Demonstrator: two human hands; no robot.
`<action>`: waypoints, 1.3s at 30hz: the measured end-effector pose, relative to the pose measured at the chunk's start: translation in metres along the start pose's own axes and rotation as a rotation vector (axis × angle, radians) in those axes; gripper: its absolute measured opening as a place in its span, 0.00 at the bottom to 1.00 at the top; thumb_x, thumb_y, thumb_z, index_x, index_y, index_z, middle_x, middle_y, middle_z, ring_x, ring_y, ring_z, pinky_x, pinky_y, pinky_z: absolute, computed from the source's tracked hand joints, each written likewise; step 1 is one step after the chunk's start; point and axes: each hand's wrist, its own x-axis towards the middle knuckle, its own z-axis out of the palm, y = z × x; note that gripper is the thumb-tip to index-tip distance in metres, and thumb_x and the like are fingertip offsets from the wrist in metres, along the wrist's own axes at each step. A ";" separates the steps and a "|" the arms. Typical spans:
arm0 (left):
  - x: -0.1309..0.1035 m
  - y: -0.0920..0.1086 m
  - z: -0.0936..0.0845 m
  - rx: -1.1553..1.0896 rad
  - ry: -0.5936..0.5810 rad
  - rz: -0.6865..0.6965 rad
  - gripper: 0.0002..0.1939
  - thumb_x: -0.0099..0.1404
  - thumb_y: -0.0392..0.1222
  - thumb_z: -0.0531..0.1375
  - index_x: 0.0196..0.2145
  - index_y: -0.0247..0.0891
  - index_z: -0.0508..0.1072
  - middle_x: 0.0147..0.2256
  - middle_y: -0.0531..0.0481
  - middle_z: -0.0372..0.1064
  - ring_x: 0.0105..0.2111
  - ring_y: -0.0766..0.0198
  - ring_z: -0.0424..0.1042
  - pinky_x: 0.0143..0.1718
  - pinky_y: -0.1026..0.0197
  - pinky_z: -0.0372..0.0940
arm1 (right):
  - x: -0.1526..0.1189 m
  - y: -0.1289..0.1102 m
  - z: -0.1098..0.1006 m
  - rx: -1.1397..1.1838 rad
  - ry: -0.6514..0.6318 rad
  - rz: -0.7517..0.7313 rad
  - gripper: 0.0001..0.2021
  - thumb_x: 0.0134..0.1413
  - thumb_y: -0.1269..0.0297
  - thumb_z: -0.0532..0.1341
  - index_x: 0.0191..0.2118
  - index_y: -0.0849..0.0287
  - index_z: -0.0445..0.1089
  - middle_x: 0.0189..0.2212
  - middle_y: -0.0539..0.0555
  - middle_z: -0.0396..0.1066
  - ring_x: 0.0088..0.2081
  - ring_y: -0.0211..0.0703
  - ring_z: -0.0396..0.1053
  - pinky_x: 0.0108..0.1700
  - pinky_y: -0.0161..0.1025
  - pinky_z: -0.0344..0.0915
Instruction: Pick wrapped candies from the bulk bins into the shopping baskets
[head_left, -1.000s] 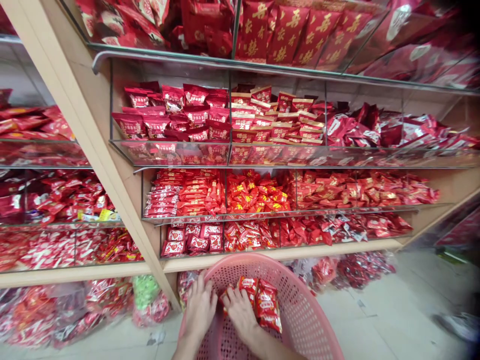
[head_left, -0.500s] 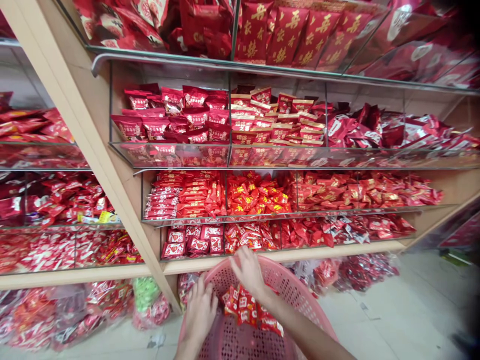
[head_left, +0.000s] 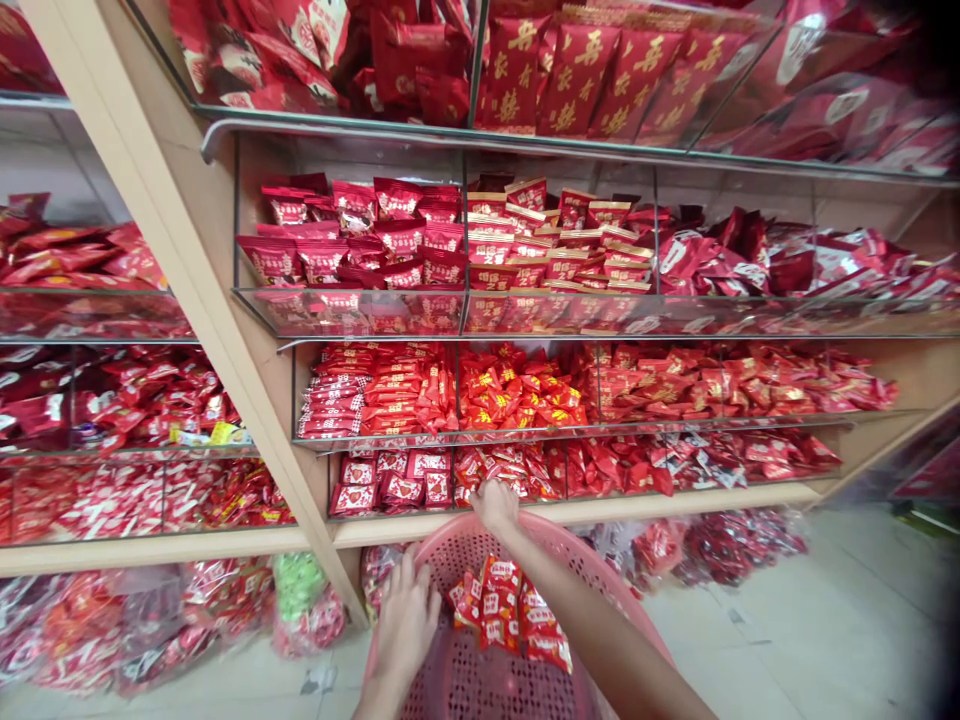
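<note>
A pink perforated plastic basket (head_left: pixel 622 600) stands before the shelves, with several red candy packets (head_left: pixel 501 605) in it. My left hand (head_left: pixel 409 612) is on the basket's left rim, fingers bent over it. Beyond the far rim, my right hand (head_left: pixel 496 506) reaches the front of the lowest shelf, at a compartment of red packets (head_left: pixel 517 466). Its fingers are curled, and their tips are hidden against the packets, so what they hold does not show. Just left of it lie red and white packets with hearts (head_left: pixel 401 488).
Glass-fronted shelves (head_left: pixel 540 305) rise above, divided into compartments of red packets. A wooden upright (head_left: pixel 187 300) separates them from another shelf unit on the left. Clear plastic bags of packets (head_left: pixel 742 545) lie on the tiled floor (head_left: pixel 810 640) under the shelves.
My right hand has moved from over the basket up to the front of the lowest shelf, and its fingers have curled. My left hand stays on the rim. The view has shifted slightly.
</note>
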 end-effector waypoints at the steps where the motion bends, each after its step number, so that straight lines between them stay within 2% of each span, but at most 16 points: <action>1: 0.000 0.000 -0.001 -0.001 -0.006 -0.004 0.15 0.60 0.37 0.47 0.41 0.38 0.68 0.54 0.43 0.53 0.50 0.57 0.57 0.48 0.53 0.55 | 0.001 0.001 0.000 0.009 0.004 -0.001 0.09 0.46 0.66 0.56 0.19 0.59 0.69 0.25 0.58 0.72 0.32 0.46 0.69 0.32 0.38 0.55; 6: 0.000 0.001 -0.002 -0.010 -0.029 -0.003 0.14 0.60 0.36 0.47 0.41 0.38 0.68 0.54 0.43 0.52 0.51 0.56 0.56 0.48 0.53 0.54 | -0.002 0.011 -0.006 0.078 0.034 -0.046 0.11 0.47 0.69 0.54 0.18 0.58 0.66 0.20 0.52 0.69 0.25 0.38 0.65 0.28 0.33 0.52; 9: 0.000 0.001 -0.002 -0.010 -0.020 -0.005 0.14 0.59 0.36 0.48 0.40 0.38 0.68 0.54 0.43 0.52 0.50 0.56 0.57 0.48 0.53 0.54 | -0.009 0.018 -0.015 0.149 0.083 -0.110 0.10 0.48 0.69 0.52 0.19 0.58 0.65 0.21 0.50 0.68 0.26 0.37 0.64 0.28 0.32 0.53; 12: 0.000 0.000 0.000 -0.017 -0.009 0.000 0.13 0.59 0.36 0.48 0.40 0.38 0.68 0.54 0.43 0.52 0.50 0.57 0.57 0.48 0.54 0.54 | -0.021 0.026 -0.026 0.320 0.170 -0.216 0.10 0.50 0.67 0.51 0.21 0.58 0.64 0.24 0.51 0.67 0.29 0.38 0.63 0.32 0.33 0.55; 14: 0.000 0.000 0.000 -0.018 -0.004 0.001 0.13 0.59 0.36 0.48 0.40 0.38 0.68 0.54 0.43 0.52 0.50 0.57 0.57 0.48 0.54 0.54 | -0.032 0.032 -0.031 0.436 0.179 -0.269 0.11 0.53 0.65 0.50 0.23 0.58 0.64 0.25 0.51 0.66 0.29 0.39 0.63 0.33 0.34 0.56; 18: 0.000 0.000 -0.001 -0.024 0.001 0.008 0.14 0.60 0.36 0.47 0.40 0.38 0.68 0.54 0.44 0.52 0.50 0.57 0.57 0.49 0.54 0.54 | -0.056 0.046 -0.034 0.487 0.092 -0.333 0.14 0.57 0.62 0.47 0.24 0.58 0.62 0.25 0.51 0.63 0.29 0.39 0.61 0.33 0.34 0.56; 22: 0.000 0.001 -0.002 -0.023 0.000 0.007 0.14 0.60 0.36 0.47 0.40 0.38 0.69 0.54 0.44 0.52 0.50 0.57 0.57 0.49 0.53 0.54 | -0.068 0.063 -0.018 0.412 -0.089 -0.407 0.12 0.56 0.64 0.47 0.25 0.58 0.62 0.26 0.50 0.65 0.30 0.38 0.62 0.33 0.33 0.55; 27: 0.000 0.001 0.000 -0.018 0.008 0.005 0.14 0.60 0.36 0.48 0.41 0.38 0.68 0.55 0.44 0.52 0.50 0.58 0.57 0.49 0.54 0.54 | -0.065 0.075 0.022 0.317 -0.225 -0.291 0.13 0.54 0.67 0.47 0.22 0.60 0.62 0.20 0.48 0.63 0.25 0.35 0.60 0.27 0.31 0.51; 31: 0.000 0.001 -0.001 0.004 -0.008 0.007 0.14 0.60 0.36 0.47 0.41 0.38 0.68 0.55 0.44 0.52 0.51 0.57 0.57 0.49 0.54 0.54 | -0.062 0.073 0.043 0.299 -0.263 -0.227 0.14 0.52 0.70 0.49 0.20 0.61 0.64 0.17 0.47 0.63 0.22 0.33 0.59 0.25 0.30 0.50; 35: 0.000 0.001 -0.002 0.005 -0.016 -0.003 0.15 0.60 0.37 0.47 0.41 0.38 0.68 0.54 0.43 0.53 0.50 0.57 0.58 0.49 0.54 0.54 | -0.066 0.069 0.043 0.255 -0.227 -0.175 0.13 0.52 0.69 0.51 0.20 0.60 0.66 0.18 0.49 0.66 0.23 0.35 0.62 0.27 0.31 0.52; 39: 0.001 0.001 -0.002 -0.004 -0.020 -0.006 0.16 0.60 0.37 0.47 0.43 0.38 0.68 0.53 0.43 0.54 0.50 0.57 0.57 0.49 0.54 0.54 | -0.067 0.064 0.025 0.149 -0.098 -0.127 0.07 0.51 0.66 0.54 0.29 0.59 0.67 0.29 0.54 0.70 0.31 0.40 0.67 0.30 0.32 0.55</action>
